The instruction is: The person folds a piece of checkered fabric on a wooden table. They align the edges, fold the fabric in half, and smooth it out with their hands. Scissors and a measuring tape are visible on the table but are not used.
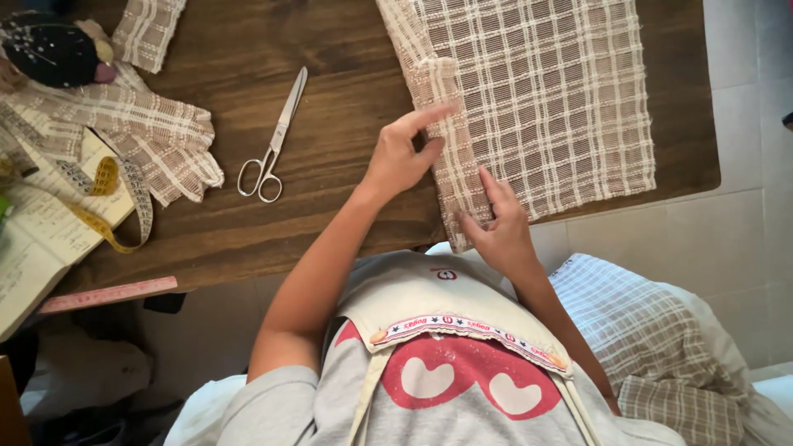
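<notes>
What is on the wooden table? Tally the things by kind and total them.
Checked fabric pieces: 3, the large one under both hands, two at left
Scissors: 1
Tape measure: 1
Pincushion: 1
Notebook: 1
Total: 7

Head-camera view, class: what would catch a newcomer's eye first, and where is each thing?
The big checked beige fabric spread over the wooden table at upper right stands out first, with the left hand and right hand pressing its near-left edge. Left of them lie silver scissors, and farther left a yellow tape measure curls beside fabric offcuts.
</notes>
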